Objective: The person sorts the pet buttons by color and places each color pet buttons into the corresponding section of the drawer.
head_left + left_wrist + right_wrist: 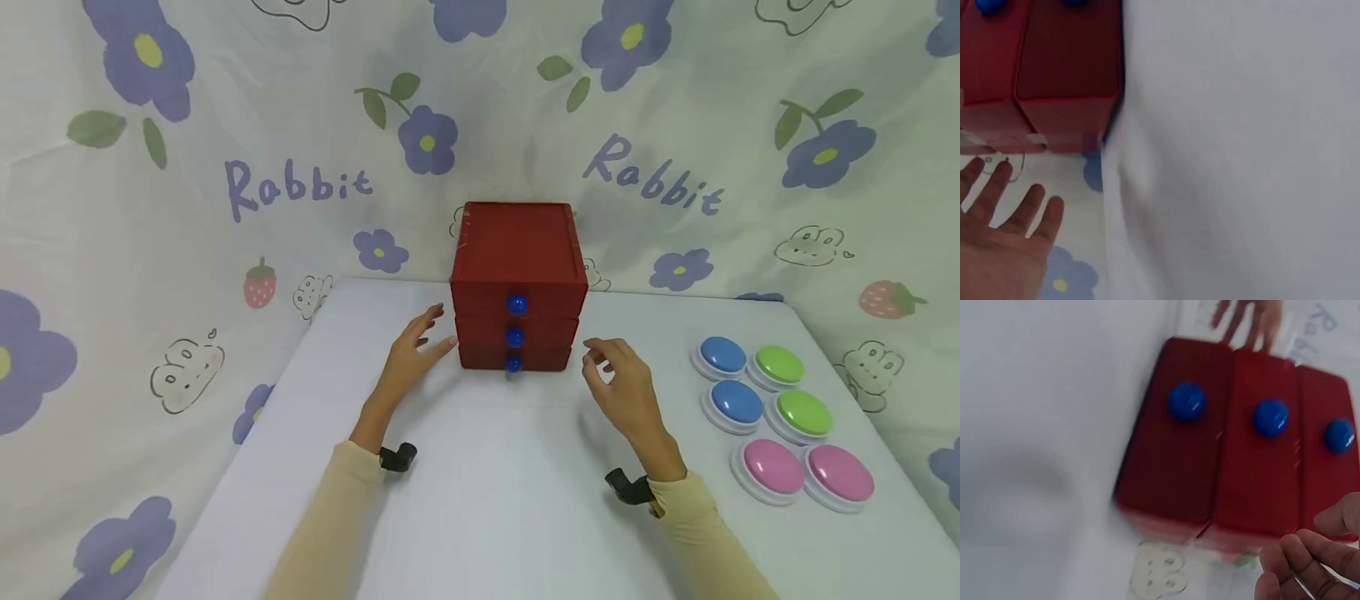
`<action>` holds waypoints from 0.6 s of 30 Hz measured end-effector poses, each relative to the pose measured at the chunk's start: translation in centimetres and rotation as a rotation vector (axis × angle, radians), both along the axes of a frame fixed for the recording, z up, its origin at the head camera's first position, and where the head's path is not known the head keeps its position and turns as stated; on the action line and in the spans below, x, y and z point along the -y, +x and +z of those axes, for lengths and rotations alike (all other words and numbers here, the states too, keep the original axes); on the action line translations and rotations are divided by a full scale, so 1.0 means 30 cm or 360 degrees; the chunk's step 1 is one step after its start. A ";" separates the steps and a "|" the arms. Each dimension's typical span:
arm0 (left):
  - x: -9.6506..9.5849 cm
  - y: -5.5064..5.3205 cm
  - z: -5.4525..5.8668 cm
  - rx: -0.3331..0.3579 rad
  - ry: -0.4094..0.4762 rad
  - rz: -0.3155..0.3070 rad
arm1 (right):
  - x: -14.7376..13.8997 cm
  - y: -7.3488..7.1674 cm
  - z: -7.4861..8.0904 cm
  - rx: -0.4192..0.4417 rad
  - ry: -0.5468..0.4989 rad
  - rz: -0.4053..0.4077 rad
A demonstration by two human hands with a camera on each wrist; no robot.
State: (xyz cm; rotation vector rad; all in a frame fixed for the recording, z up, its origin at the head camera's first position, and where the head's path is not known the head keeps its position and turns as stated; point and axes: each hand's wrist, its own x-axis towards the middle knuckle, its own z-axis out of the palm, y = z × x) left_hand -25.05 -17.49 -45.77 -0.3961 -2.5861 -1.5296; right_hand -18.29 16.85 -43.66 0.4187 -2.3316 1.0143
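three blue knobs (517,305) mark the three drawers (480,333) of one red box (517,242), which stands near the middle of the far edge of the desk (480,500). all drawers look pushed in. the left hand (411,354) is released, with fingers spread loosely, at the left side of the box; whether its thumb touches the box, i cannot tell. the right hand (626,387) is also released: its fingers bend softly around nothing, near the right side of the box.

in my judgement, the step in hand is the placing of both hands around the box, and no drawer is being pulled. a next move on a drawer would call for one hand to steady the side while the other pinches a knob from the front.

along the right edge of the desk sit six push buttons (804,413), in blue, green and pink, well apart from the box. on the cloth (487,125) behind, the word "rabbit" (298,183) is readable twice, in purple handwriting. no brand or label is readable on the box.
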 end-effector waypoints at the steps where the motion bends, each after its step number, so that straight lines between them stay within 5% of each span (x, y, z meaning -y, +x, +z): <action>1: -0.007 -0.002 -0.013 -0.0021 0.0115 -0.0006 | 0.020 0.009 0.005 -0.0049 -0.0026 0.0032; 4: -0.030 -0.005 -0.034 -0.0062 0.0416 -0.0033 | 0.083 0.030 0.025 -0.0124 -0.0083 0.0108; 7: -0.054 0.004 -0.015 -0.0078 0.0600 -0.0089 | 0.139 0.038 0.042 -0.0150 -0.0130 0.0151; 18: -0.105 0.028 0.110 -0.0175 0.0737 -0.0102 | 0.242 -0.009 0.080 -0.0269 -0.0302 0.0111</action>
